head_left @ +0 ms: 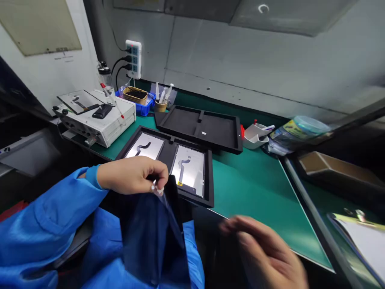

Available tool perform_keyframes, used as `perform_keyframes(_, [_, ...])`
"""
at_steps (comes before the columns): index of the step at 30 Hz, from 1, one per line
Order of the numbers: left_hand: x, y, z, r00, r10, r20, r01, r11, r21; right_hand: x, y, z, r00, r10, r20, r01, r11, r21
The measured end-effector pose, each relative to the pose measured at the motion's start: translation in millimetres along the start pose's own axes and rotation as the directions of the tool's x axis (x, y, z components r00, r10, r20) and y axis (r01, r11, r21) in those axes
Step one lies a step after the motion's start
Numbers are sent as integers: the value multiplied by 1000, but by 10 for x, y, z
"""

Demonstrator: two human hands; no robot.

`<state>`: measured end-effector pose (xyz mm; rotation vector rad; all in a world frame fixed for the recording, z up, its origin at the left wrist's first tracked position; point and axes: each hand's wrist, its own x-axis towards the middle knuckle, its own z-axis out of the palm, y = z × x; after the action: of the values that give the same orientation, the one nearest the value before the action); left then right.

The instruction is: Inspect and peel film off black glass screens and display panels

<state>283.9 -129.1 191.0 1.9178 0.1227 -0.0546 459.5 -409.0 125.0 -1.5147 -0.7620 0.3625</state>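
Observation:
My left hand [136, 174] is closed in a pinch on a crumpled edge of clear film [158, 191]. Below it, a dark glossy panel [153, 241] is tilted over my lap, and the film runs down along it. Whether my fingers also grip the panel's edge, I cannot tell. To the right, in front of the table edge, my right hand [267, 253] is blurred, its thumb and fingers apart with nothing visible between them. Just beyond my left hand is a black two-compartment tray [210, 176] bearing silvery display panels [192, 168] with dark flex cables.
Behind lies a second black tray [222, 130] on the green mat [255, 180]. A white instrument box [120, 124] stands left, near a blue basket [144, 108] and a cup of syringes [161, 105]. Rightward are a white holder [255, 136], a plastic tub [300, 130] and a clipboard [361, 237].

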Motion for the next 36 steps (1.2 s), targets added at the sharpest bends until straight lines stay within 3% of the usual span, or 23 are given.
perform_keyframes(2, [90,91,19,987,-74,141,66,996,62,50,-65,383,981,111,161,-128,987,101])
perform_keyframes(5, [179,77,172,968,-140,210,128,989,71,64,-39,730,914,253,317,-349,889,297])
perform_keyframes(10, [224,-55,376,943,-231,238,244,969,-27,-3,201,775,803,425,417,-571,748,339])
perform_keyframes(14, [263,-76,427,926,-291,241,306,951,-30,-3,290,753,780,475,407,-614,705,355])
perform_keyframes(19, [312,-40,446,917,-316,242,313,948,51,36,277,781,756,482,442,-649,638,414])
perform_keyframes(23, [323,-11,452,913,-319,254,324,946,23,65,259,773,751,475,459,-658,599,457])
perform_keyframes(36, [374,30,454,896,-346,277,342,937,67,229,219,685,807,400,435,-566,735,374])
